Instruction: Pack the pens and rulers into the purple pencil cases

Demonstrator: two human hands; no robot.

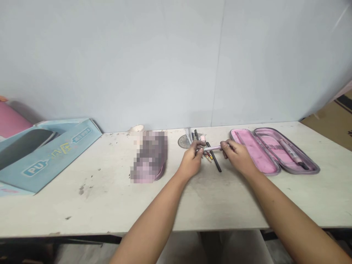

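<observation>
Slim pink pen (212, 148): you have it level across your body, between your two hands, over the middle of the tabletop (82, 205).

Left grip (191, 161): closed, your fingers wrapped on the pen's left end.

Right grip (238, 156): closed too, your fingertips pinching the pen's right end.

Black pen (215, 158): lying on the tabletop just below the slim pink pen, slanting under it, close to both your hands.

Short coloured pencils (208, 156): in a small bunch just below the slim pink pen, partly hidden by your left hand.

Protractor (183, 141): beyond the slim pink pen and to its left, lying flat near the wall.

Pencil case (302, 157): to the right of the slim pink pen, lying open with its pink lining showing, just beside your right hand.

Pink marker (288, 149): inside the pencil case's far half, to the right of the slim pink pen.

Pouch (148, 157): left of the slim pink pen, too blurred to make out.

Blue cardboard box (49, 154): far left of the slim pink pen, at the tabletop's end.
</observation>
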